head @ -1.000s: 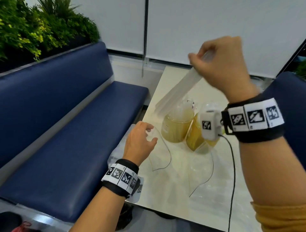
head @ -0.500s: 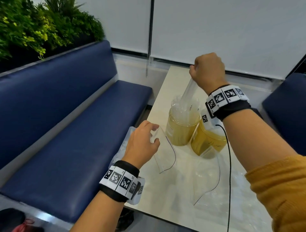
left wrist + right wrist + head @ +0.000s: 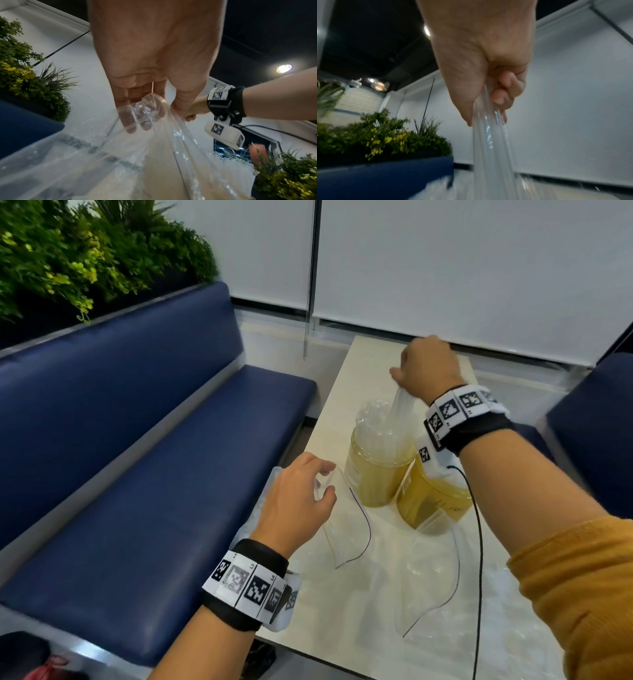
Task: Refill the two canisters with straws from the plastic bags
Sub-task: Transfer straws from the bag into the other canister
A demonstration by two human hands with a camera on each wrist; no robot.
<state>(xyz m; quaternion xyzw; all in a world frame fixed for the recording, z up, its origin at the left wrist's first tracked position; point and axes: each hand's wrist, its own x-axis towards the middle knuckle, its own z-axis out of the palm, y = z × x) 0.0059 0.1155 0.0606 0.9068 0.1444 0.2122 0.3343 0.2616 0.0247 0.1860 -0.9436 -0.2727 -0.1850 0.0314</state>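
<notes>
The right hand is closed in a fist round the top ends of a bundle of clear straws, gripped above the left-hand canister. The bundle hangs from the fingers almost upright, its long axis leaning slightly, and its lower ends already sit inside the mouth of that canister among the straws standing there. So the thing lies straight below the fist, and I judge that the coming move is a short drop and a release.

The second canister stands touching the first, on the side nearer the right forearm, partly hidden by the wrist camera.

The left hand is nearer the person, just beside the first canister, with thumb and fingers curled and pinching the open lip of a plastic bag that lies on the table. More clear plastic lies on the table near the second canister. A blue bench runs along the table's left edge, with plants behind it and white blinds beyond the table's far end.
</notes>
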